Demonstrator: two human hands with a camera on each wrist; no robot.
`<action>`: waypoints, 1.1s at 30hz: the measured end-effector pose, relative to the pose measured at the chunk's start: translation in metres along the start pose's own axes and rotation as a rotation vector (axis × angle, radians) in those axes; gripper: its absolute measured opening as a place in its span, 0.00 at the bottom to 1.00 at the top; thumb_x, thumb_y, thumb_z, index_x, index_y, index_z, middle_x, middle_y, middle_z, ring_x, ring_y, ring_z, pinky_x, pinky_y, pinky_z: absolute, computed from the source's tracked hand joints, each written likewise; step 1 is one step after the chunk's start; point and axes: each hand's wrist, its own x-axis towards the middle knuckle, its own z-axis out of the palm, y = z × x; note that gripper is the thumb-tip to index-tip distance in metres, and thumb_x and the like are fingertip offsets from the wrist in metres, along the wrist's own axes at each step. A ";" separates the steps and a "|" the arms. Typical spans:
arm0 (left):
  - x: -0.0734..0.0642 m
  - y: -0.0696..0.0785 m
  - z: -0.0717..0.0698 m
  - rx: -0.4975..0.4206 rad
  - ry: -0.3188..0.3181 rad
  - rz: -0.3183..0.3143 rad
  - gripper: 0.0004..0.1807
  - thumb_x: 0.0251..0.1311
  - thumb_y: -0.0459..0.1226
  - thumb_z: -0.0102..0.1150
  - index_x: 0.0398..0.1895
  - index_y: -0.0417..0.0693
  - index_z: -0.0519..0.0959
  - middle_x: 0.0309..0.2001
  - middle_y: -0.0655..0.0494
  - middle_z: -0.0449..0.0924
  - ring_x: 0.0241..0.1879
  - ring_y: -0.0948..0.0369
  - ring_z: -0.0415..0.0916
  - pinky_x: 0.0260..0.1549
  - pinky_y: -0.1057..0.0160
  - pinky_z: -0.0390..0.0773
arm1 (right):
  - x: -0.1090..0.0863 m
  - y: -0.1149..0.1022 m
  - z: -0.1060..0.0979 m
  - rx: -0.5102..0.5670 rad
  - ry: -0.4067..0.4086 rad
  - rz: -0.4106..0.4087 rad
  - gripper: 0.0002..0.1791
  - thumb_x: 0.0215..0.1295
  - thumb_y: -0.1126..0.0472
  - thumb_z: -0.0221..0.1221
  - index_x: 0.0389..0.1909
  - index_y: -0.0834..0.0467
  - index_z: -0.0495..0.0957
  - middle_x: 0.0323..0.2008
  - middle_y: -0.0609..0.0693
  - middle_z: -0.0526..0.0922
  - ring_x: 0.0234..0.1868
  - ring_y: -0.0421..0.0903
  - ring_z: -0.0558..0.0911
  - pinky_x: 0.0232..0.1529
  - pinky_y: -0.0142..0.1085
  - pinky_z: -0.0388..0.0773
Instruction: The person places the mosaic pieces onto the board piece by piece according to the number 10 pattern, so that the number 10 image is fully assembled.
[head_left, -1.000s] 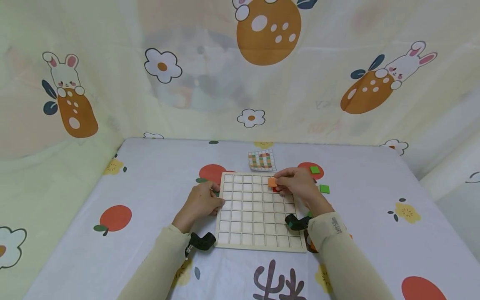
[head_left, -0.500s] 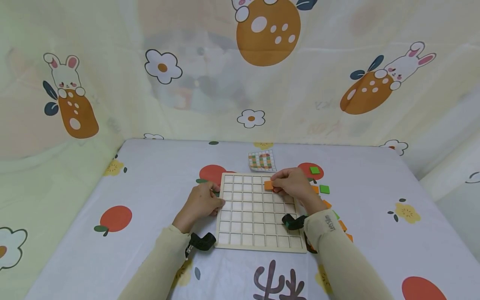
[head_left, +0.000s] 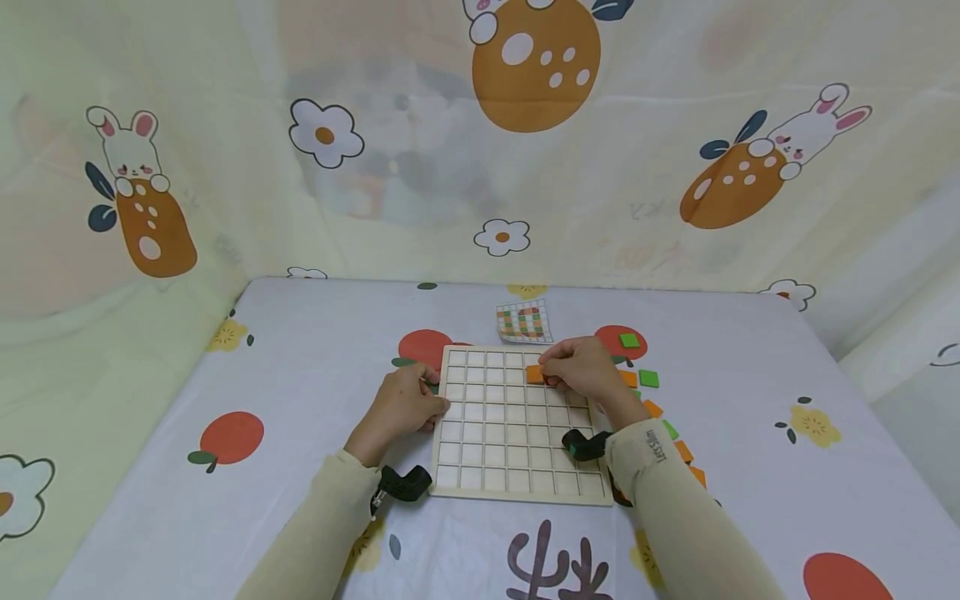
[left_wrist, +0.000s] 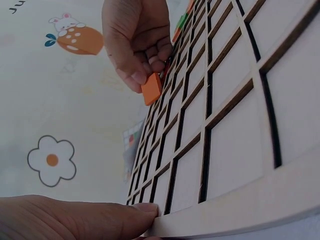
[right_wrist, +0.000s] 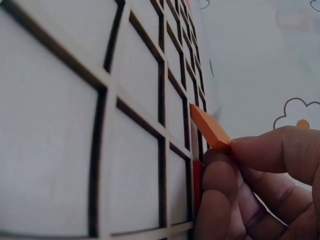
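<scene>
A pale wooden grid board [head_left: 495,457] lies in front of me with rows of square cells. At its left edge my left hand [head_left: 403,403] holds the frame, the thumb laid on the rim in the left wrist view. Between thumb and fingers my right hand [head_left: 588,371] pinches an orange square tile [right_wrist: 211,127] over the far right part of the board. That tile is tilted, one edge down at a cell in the right wrist view. Beside it a red tile [right_wrist: 197,182] sits in a cell, partly covered by my right fingers.
Behind the board lies a small card with a coloured grid pattern [head_left: 525,321]. Loose tiles lie right of the board, among them a green tile [head_left: 648,379] and an orange tile [head_left: 652,408]; my right sleeve [head_left: 682,500] hides part of that area.
My right hand has moved slightly left with the orange tile, bringing it lower to the cell left of the red tile. The left hand has stayed at the board's edge.
</scene>
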 end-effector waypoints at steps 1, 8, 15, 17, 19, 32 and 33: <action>0.000 0.000 0.000 0.000 0.001 0.000 0.16 0.61 0.32 0.71 0.50 0.37 0.78 0.31 0.48 0.78 0.21 0.60 0.80 0.24 0.65 0.84 | 0.000 0.000 0.000 -0.003 0.002 0.002 0.08 0.69 0.63 0.65 0.42 0.63 0.86 0.31 0.53 0.87 0.32 0.47 0.82 0.34 0.34 0.83; 0.001 -0.001 0.000 -0.001 0.001 0.004 0.17 0.61 0.31 0.71 0.50 0.36 0.78 0.30 0.48 0.79 0.21 0.60 0.80 0.23 0.65 0.83 | 0.000 -0.001 0.002 -0.031 0.003 0.011 0.07 0.70 0.62 0.65 0.42 0.62 0.86 0.31 0.53 0.86 0.32 0.47 0.81 0.33 0.34 0.81; 0.000 -0.001 0.000 -0.003 0.000 -0.001 0.17 0.61 0.32 0.71 0.51 0.37 0.78 0.31 0.48 0.79 0.21 0.60 0.81 0.24 0.65 0.83 | 0.000 -0.001 0.002 -0.033 0.005 0.017 0.07 0.70 0.62 0.65 0.42 0.62 0.86 0.30 0.52 0.85 0.31 0.47 0.80 0.33 0.34 0.80; 0.000 -0.001 0.000 -0.003 0.001 0.000 0.17 0.61 0.32 0.71 0.51 0.37 0.78 0.31 0.48 0.79 0.21 0.60 0.81 0.24 0.65 0.83 | 0.000 -0.001 0.002 -0.033 0.005 0.014 0.07 0.70 0.62 0.65 0.42 0.62 0.86 0.30 0.52 0.85 0.31 0.47 0.79 0.33 0.34 0.80; 0.000 -0.001 -0.001 -0.005 0.002 0.005 0.17 0.61 0.31 0.71 0.50 0.36 0.78 0.31 0.48 0.79 0.21 0.60 0.81 0.23 0.64 0.83 | 0.000 0.000 0.002 -0.035 0.008 0.011 0.07 0.71 0.62 0.65 0.42 0.62 0.86 0.30 0.52 0.85 0.31 0.47 0.79 0.33 0.34 0.79; 0.001 -0.001 0.000 -0.003 0.002 0.007 0.17 0.61 0.32 0.71 0.50 0.37 0.78 0.31 0.48 0.79 0.20 0.60 0.81 0.23 0.64 0.83 | -0.007 0.000 -0.012 0.039 -0.005 -0.052 0.14 0.74 0.61 0.61 0.52 0.66 0.83 0.41 0.57 0.86 0.35 0.48 0.81 0.38 0.35 0.82; 0.001 -0.001 0.000 0.001 0.003 0.007 0.17 0.61 0.32 0.71 0.50 0.36 0.78 0.31 0.48 0.79 0.20 0.60 0.81 0.23 0.64 0.83 | -0.009 0.000 -0.018 0.044 0.003 -0.060 0.15 0.75 0.60 0.60 0.54 0.67 0.82 0.43 0.59 0.86 0.36 0.48 0.81 0.39 0.35 0.83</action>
